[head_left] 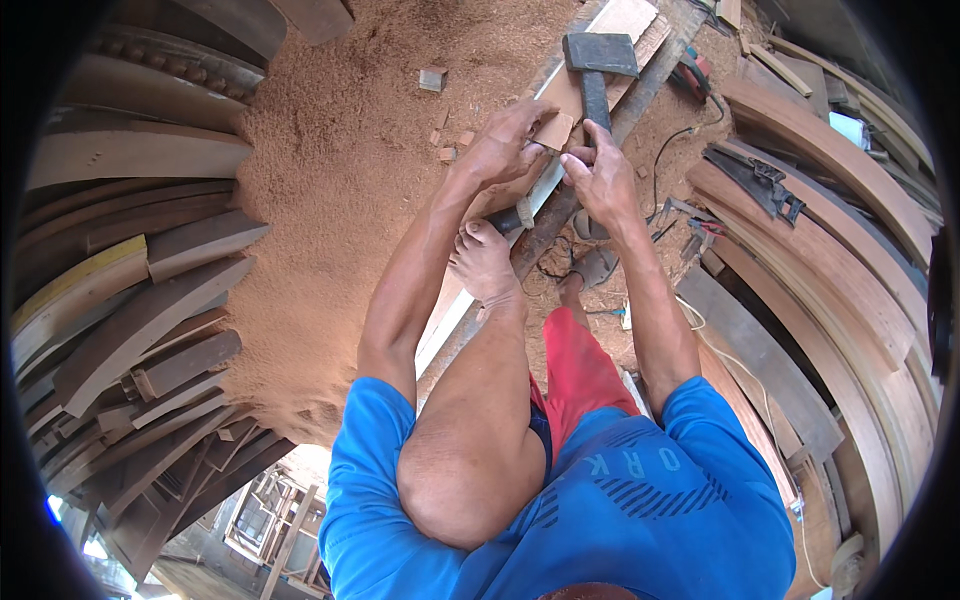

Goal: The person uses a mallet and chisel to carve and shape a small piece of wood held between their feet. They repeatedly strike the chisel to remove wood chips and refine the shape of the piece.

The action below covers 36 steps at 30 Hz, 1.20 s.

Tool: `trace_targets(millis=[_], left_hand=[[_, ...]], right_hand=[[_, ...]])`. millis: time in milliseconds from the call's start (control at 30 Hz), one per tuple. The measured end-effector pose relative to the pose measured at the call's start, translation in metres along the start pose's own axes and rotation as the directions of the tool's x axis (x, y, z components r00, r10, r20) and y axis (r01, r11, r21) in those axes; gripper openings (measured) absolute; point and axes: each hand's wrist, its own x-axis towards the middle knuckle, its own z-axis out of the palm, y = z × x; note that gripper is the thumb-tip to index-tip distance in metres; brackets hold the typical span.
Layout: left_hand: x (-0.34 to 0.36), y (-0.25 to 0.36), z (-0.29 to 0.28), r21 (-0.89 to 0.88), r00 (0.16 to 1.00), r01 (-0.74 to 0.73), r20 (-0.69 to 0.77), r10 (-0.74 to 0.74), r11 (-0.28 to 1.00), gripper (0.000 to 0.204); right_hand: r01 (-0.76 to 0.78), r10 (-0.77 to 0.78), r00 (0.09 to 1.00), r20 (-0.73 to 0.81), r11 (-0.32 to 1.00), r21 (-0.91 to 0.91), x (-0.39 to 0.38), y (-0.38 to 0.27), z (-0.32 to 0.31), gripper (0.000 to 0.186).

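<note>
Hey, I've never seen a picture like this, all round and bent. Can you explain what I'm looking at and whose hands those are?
There is no machine here: it's a person working with two bare hands. The one picture comes from a wide fisheye camera worn on the head, looking down, so edges curve and the corners go black. Picture left is the person's left.

The left hand holds a small piece of wood above a long board. The right hand is close by, its fingers at the handle end of a black mallet; I can't tell if they grip it. Sawdust covers much of the ground, and curved planks are stacked on both sides.
</note>
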Motion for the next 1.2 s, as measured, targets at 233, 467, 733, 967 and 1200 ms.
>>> trace_targets(millis=[233, 467, 733, 967, 1200], left_hand=[[0.001, -0.001, 0.005, 0.030, 0.998, -0.063, -0.025, 0.063, 0.998, 0.063], [-0.011, -0.007, 0.015, -0.066, 0.975, 0.112, -0.183, -0.122, 0.992, 0.054], [-0.025, -0.017, 0.021, 0.115, 0.970, 0.172, -0.193, -0.148, 0.978, 0.040], [-0.025, -0.020, 0.019, -0.081, 0.970, 0.185, -0.148, -0.195, 0.979, 0.043], [-0.053, -0.017, 0.042, 0.156, 0.959, 0.145, -0.264, -0.101, 0.977, 0.060]], right_hand=[[0.067, -0.065, 0.998, 0.020, 0.992, -0.110, 0.005, -0.008, 0.001, 0.065], [0.055, -0.055, 0.998, -0.008, 0.998, -0.007, 0.005, -0.003, 0.006, 0.061], [0.101, -0.104, 0.994, -0.033, 0.991, -0.085, 0.004, -0.003, 0.011, 0.059], [0.101, -0.101, 0.995, 0.005, 0.982, -0.161, 0.011, 0.005, 0.010, 0.058], [0.058, -0.059, 0.998, 0.002, 0.970, -0.235, -0.004, -0.025, 0.005, 0.054]])
